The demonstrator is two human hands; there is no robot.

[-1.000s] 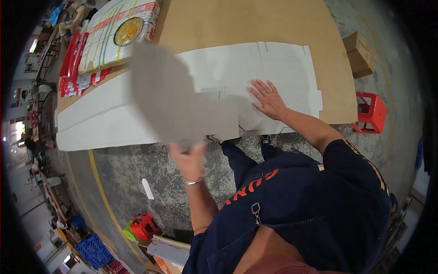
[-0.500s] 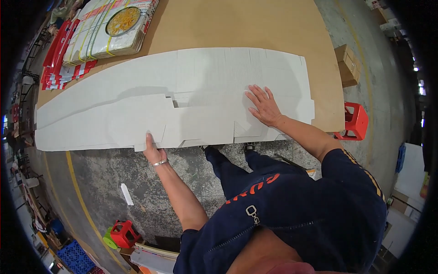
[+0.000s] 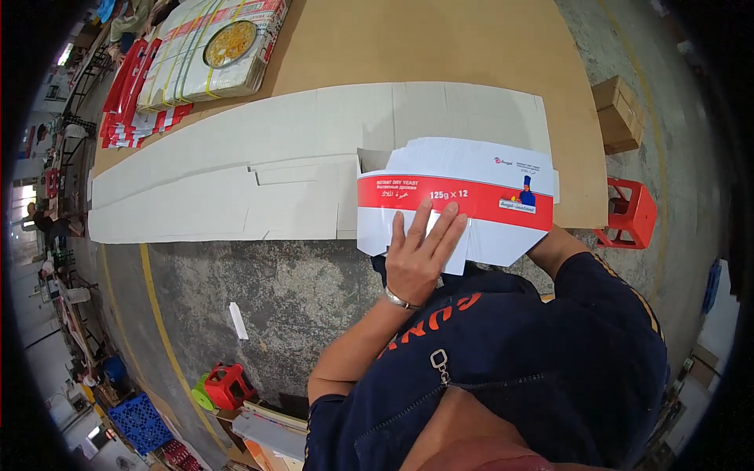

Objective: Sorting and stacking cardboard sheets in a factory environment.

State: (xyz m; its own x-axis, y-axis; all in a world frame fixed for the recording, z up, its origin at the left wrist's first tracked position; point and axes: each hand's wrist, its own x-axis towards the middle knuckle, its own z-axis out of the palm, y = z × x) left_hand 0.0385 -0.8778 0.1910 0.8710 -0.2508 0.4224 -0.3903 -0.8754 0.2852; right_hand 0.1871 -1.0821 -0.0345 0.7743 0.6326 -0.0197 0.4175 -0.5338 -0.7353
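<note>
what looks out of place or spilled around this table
A narrow white strip, perhaps paper or card, lies loose on the mottled grey floor. It looks odd there because the flat white cardboard sheets lie on the broad brown table. No spill stands out.

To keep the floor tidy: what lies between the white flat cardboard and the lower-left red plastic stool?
In the head view, a narrow white strip lies on the grey floor between cardboard and stool.

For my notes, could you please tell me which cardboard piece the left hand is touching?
The white cardboard piece with the broad red band, its printed face under the left hand; the pale sheets on the table look plain.
</note>
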